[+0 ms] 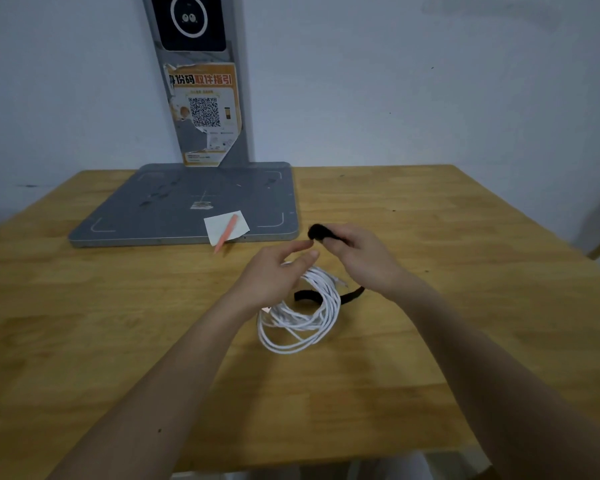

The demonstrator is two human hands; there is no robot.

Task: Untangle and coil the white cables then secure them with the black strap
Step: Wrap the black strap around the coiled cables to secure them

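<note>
Cables (300, 315) lie coiled in loose white loops near the middle of the surface (447, 306), with the far side of the coil under both hands. Strap (350, 295), black, runs beneath that far side: one end shows inside the loops, the other reaches out to the right and up toward the right hand (359, 258). That hand's grip is clenched around a black end of the strap, which sticks out beside the thumb as a dark rounded tip. The left hand (276, 275) hovers just above the coil, fingers straight and released, holding nothing, its fingertips close to the black tip. Coiling looks done; wrapping appears to be the step in hand. The loops sit slack and uneven, so pulling the strap tight with nothing pressing on the bundle could drag it sideways or let outer turns spring free, and the strap might close around only some strands. A connector end near the right wrist could also slip out. Farther back lie a grey board (174, 209), a white paper slip (222, 226) and an orange stick (226, 233).
</note>
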